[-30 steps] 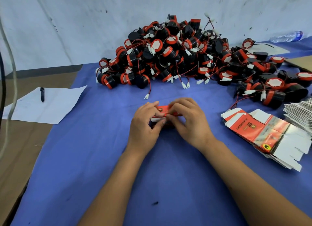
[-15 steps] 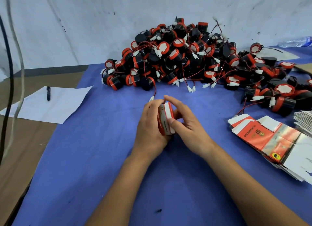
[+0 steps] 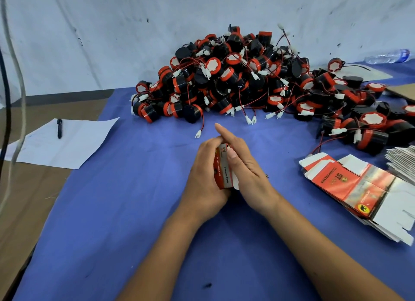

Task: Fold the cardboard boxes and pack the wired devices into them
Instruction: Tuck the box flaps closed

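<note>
Head-camera view: a person's left hand (image 3: 206,177) curls round a small red-and-white cardboard box (image 3: 222,168), gripping it upright on its end at the middle of the blue tablecloth (image 3: 112,222). On the box's other side the right hand (image 3: 244,166) lies flat against it, fingers straight and pointing away toward the wall, thumb pressed to the white flap near the top. Both forearms reach in from the lower edge.

Just beyond the fingertips, a large pile of wired devices (image 3: 235,76), black cylinders with red bands, red leads and white connectors, spreads along the back of the table to the right edge. One connector (image 3: 198,133) lies loose on the cloth near the hands.

At right rests a stack of flat unfolded boxes (image 3: 350,184), printed red and white. At left, off the cloth, a white sheet of paper (image 3: 67,143) carries a black pen (image 3: 59,127). A plastic bottle (image 3: 388,56) lies far right beside the white wall (image 3: 112,31).
</note>
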Demonstrator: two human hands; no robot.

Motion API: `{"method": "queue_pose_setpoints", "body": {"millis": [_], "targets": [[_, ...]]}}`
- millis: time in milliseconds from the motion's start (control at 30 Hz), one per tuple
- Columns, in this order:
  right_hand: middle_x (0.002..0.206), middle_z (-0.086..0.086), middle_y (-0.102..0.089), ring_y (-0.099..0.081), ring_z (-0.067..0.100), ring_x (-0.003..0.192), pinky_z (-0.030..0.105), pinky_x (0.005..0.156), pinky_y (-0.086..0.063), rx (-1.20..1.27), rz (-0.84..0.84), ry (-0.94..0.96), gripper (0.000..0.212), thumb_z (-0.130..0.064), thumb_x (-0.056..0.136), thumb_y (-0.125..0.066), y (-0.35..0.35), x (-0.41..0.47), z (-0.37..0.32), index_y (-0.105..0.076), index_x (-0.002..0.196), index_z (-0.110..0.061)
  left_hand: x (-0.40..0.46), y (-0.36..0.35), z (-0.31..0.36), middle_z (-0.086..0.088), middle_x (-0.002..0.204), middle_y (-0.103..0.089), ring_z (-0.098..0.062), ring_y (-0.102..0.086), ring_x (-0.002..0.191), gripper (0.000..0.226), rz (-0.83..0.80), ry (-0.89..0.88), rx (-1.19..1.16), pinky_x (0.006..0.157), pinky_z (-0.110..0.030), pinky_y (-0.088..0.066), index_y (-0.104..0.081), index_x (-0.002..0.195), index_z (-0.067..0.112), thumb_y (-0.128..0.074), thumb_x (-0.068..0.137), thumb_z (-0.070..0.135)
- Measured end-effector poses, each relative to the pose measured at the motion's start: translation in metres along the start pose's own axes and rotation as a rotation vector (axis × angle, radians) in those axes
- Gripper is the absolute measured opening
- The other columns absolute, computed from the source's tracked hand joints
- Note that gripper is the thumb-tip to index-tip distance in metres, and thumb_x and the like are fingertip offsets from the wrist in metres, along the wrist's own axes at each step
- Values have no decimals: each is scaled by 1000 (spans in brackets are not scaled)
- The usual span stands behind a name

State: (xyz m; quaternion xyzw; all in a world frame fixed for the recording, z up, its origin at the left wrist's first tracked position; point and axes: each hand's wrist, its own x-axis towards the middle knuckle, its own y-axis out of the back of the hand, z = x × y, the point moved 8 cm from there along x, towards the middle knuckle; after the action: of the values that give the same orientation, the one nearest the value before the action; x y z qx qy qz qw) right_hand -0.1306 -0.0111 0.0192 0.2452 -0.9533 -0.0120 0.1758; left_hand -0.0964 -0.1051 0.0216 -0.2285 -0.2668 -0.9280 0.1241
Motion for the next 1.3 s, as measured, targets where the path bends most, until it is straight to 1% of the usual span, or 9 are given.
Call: {"method": "queue_pose_setpoints", "body": {"millis": [333,533,667,767,900,1000,1067,1167,1300], "targets": [[137,17,-55,-54,26,132,52,116,-40,68,129,-39,43,-36,107,-38,10,-1,1,-54,147,-31,-3,-9,9,2,137,-53,-16,-56,125,81,-135,29,-85,97,-29,-52,-43,146,19,-80,78,-4],[147,12,-49,-55,22,133,46,111,-45,265,-91,-154,51,-34,99,-36,5,-2,8,-49,145,-53,-9,-16,7,-1,147,-43,-17,-51,137,92,-268,155,-285,106,-40,-52,-34,151,30,-86,79,6],[146,11,-50,-57,23,119,43,101,-50,360,-157,-211,69,-17,88,-42,5,0,14,-48,143,-58,-10,-11,4,-1,149,-43,-17,-54,134,92,-278,196,-334,99,-32,-55,-34,152,33,-82,78,8],[137,10,-57,-64,21,116,44,101,-55,401,-69,-176,52,-18,98,-56,8,0,16,-53,145,-40,-7,-5,0,-4,152,-41,-13,-56,133,92,-233,219,-363,95,-27,-56,-32,156,27,-80,84,-4],[130,12,-63,-69,15,110,31,87,-58,173,75,-95,39,-14,108,-50,11,0,12,-52,146,-21,-6,-3,0,-2,151,-37,-4,-54,131,87,-186,203,-308,92,-21,-54,-32,156,24,-74,88,-8],[128,12,-66,-69,18,112,31,89,-58,249,73,-109,38,-15,107,-51,8,0,10,-56,144,-21,-8,-7,-1,5,153,-34,4,-44,137,90,-212,217,-294,100,-14,-46,-23,161,26,-75,91,5],[133,11,-66,-66,22,119,35,96,-57,459,4,-181,39,-22,105,-52,4,-1,10,-57,143,-21,-9,-8,0,15,154,-32,10,-38,140,94,-232,239,-319,104,-10,-40,-19,163,31,-71,86,19],[140,14,-62,-64,27,121,42,99,-56,658,-53,-252,46,-23,99,-56,3,-3,12,-57,145,-20,-10,-8,0,19,160,-29,8,-34,144,95,-253,283,-404,115,-21,-39,-18,162,39,-66,83,21],[126,13,-66,-68,29,108,45,91,-57,631,5,-244,48,-22,92,-67,8,-2,16,-59,139,-13,-11,-7,5,11,166,-29,-5,-36,149,95,-312,294,-461,122,-42,-38,-18,162,41,-69,84,24]]}}
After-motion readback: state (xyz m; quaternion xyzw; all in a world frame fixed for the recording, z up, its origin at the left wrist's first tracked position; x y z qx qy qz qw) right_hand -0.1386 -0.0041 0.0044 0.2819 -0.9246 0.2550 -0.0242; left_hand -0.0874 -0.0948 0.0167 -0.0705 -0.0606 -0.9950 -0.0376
